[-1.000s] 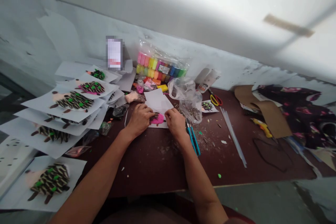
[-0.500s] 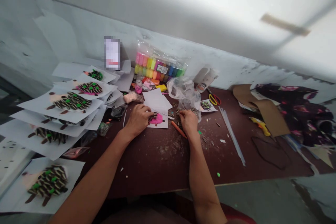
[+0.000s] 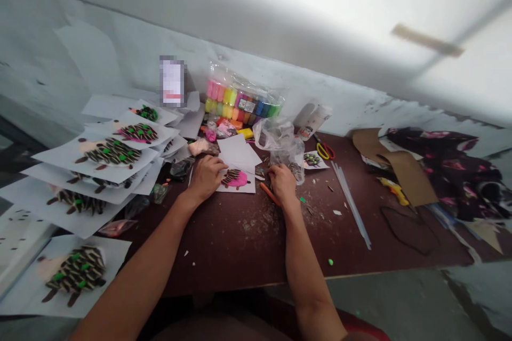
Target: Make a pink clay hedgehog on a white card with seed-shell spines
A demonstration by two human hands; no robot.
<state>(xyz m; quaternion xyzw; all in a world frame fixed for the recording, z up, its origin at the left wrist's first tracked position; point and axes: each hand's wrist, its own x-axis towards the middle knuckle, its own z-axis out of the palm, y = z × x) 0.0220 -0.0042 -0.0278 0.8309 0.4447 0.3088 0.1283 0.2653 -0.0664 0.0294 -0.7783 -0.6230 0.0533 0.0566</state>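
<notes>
In the head view, a white sheet (image 3: pixel 250 186) bears a flat bright pink animal shape (image 3: pixel 241 179), its left part covered with dark, striped, seed-like pieces (image 3: pixel 230 176). My left hand (image 3: pixel 207 177) rests at the sheet's left edge, fingers bent and drawn together by the pieces; what they hold, if anything, is hidden. My right hand (image 3: pixel 283 184) pinches with its fingertips down by a heap of similar small pieces (image 3: pixel 295 171), next to a clear plastic bag (image 3: pixel 278 136). Whatever sits in the pinch is too small to make out. An orange-handled tool (image 3: pixel 269 193) lies beside this hand.
Stacked sheets with finished spiky animals (image 3: pixel 114 154) fill the left side. Behind stand a pack of coloured clay (image 3: pixel 244 101) and a white bottle (image 3: pixel 316 122). Scissors (image 3: pixel 325 151), glue sticks (image 3: pixel 352 205), a yellow glue gun (image 3: pixel 394 192) and cardboard (image 3: pixel 412 176) lie to the right.
My left hand has drawn back slightly left from the pink shape, showing more of the pieces on it. My right hand stays by the heap, its fingers slightly lower and more closed.
</notes>
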